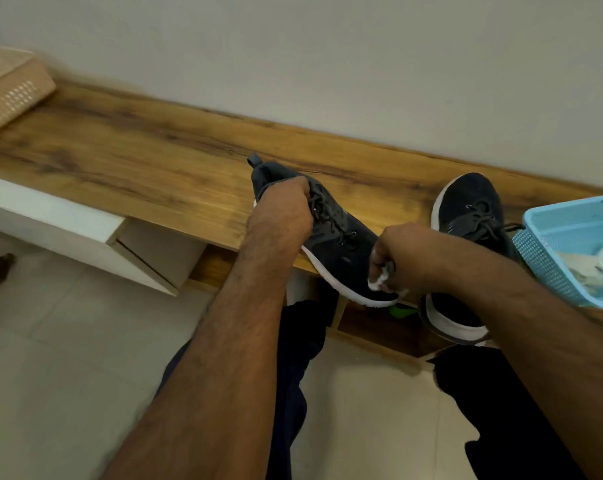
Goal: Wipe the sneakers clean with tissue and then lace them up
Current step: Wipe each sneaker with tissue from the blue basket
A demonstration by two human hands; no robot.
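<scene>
A dark sneaker with a white sole is held over the front edge of the wooden bench, toe pointing toward me. My left hand grips it at the collar and upper laces. My right hand holds a wad of white tissue against the sneaker's toe. The second dark sneaker lies on the bench to the right, partly hidden behind my right forearm, its laces loose.
A light blue plastic basket with tissue pieces inside stands at the right end of the bench. A beige basket sits at the far left. A white drawer unit hangs below the bench. The wall runs close behind. My legs are below.
</scene>
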